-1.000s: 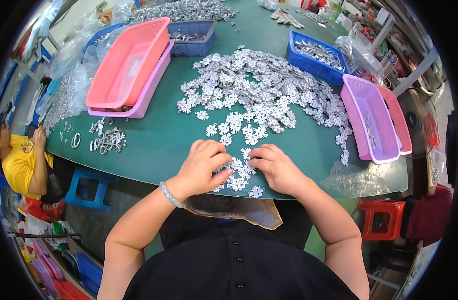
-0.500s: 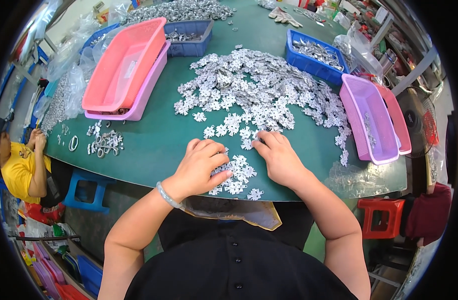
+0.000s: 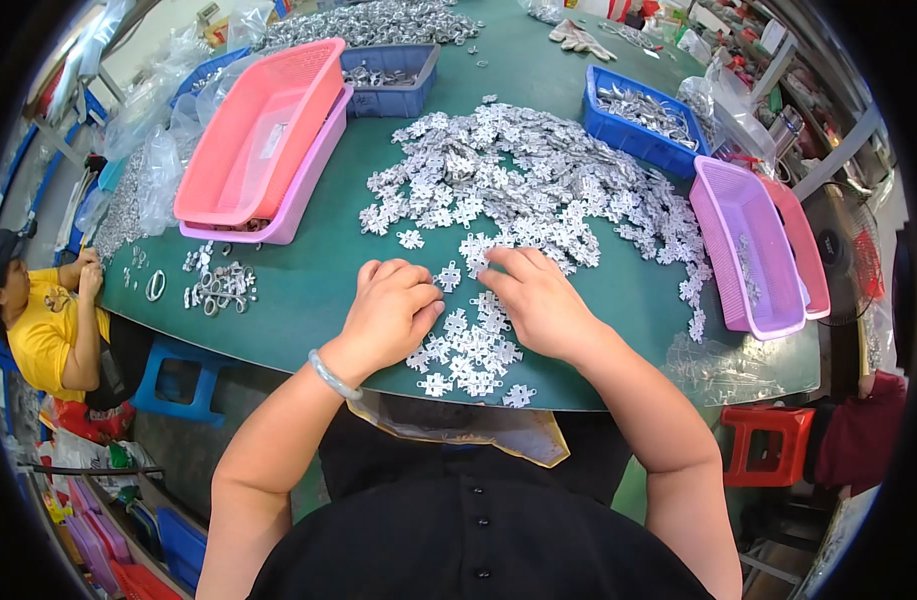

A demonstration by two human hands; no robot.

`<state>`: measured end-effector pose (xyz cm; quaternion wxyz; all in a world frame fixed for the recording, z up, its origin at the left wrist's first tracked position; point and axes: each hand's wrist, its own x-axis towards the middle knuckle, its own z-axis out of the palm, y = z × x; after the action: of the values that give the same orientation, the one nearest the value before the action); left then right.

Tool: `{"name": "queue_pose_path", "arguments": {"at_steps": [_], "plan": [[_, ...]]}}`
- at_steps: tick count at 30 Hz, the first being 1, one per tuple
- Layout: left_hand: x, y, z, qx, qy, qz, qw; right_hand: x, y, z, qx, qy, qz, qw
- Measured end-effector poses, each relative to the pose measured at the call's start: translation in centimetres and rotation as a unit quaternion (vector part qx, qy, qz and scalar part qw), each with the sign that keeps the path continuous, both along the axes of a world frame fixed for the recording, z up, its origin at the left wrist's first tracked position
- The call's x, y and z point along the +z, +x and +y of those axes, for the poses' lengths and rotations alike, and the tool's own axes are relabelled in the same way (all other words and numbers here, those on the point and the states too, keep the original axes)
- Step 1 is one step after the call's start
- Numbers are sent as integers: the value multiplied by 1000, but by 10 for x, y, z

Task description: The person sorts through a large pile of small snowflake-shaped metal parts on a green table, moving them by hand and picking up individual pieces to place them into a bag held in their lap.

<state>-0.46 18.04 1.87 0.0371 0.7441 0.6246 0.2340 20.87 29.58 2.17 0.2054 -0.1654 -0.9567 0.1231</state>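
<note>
A large heap of small flat silver metal pieces [image 3: 518, 170], cross-shaped with cut-out edges, is spread over the green table. My left hand [image 3: 390, 312] rests low on the tabletop, fingers bent and thumb apart, beside one loose cross-shaped piece [image 3: 446, 277]. At the near edge of the heap, my right hand [image 3: 540, 302] has its fingertips against a few pieces [image 3: 475, 252]; its fingers are apart, though their undersides are hidden. Between my hands and the table's front edge lies a smaller group of the same pieces [image 3: 470, 350]. A pale bangle [image 3: 333, 375] circles my left wrist.
Stacked pink and purple baskets [image 3: 263, 140] stand at left, near a blue bin [image 3: 390, 80]. Another blue bin [image 3: 646, 115] and a purple basket [image 3: 748, 245] are at right. Metal rings [image 3: 218, 285] lie at left. A person in yellow [image 3: 53, 325] sits far left.
My right hand has shifted slightly left, its fingertips now over the pieces at the heap's edge. My left hand has drawn slightly left, uncovering more of the near group.
</note>
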Motion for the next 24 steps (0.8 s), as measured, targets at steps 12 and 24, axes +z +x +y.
{"name": "queue_pose_path", "arguments": {"at_steps": [12,24], "plan": [[-1,2,16,-5,3,-20,1000,2,-4,8,-45,64,-58,995],[5,-1,10,-73,3,42,996,-6,3,30,-60,91,-121,987]]}}
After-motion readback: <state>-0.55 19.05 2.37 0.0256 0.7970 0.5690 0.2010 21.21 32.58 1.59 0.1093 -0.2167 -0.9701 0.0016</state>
